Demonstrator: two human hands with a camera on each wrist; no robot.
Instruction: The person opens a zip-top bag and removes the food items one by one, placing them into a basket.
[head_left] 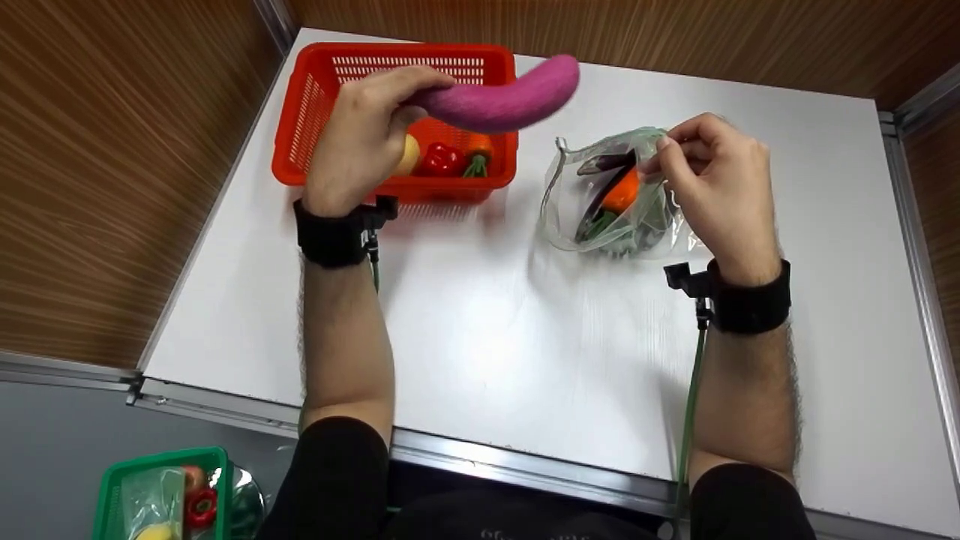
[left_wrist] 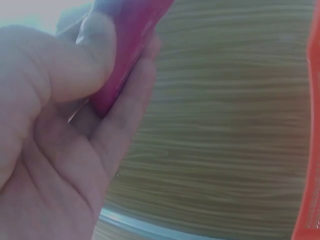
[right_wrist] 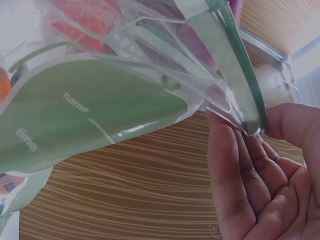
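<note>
Gripping a magenta vegetable: left hand; pinching bag lettered "name", "time": right hand.

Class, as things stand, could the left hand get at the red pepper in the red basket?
Probably not: the left hand already grips a purple vegetable, although the red pepper lies uncovered in the open-topped red basket.

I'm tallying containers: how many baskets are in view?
2: the red basket on the white table, and the green basket at the head view's lower left, partly cut off by the frame.
</note>
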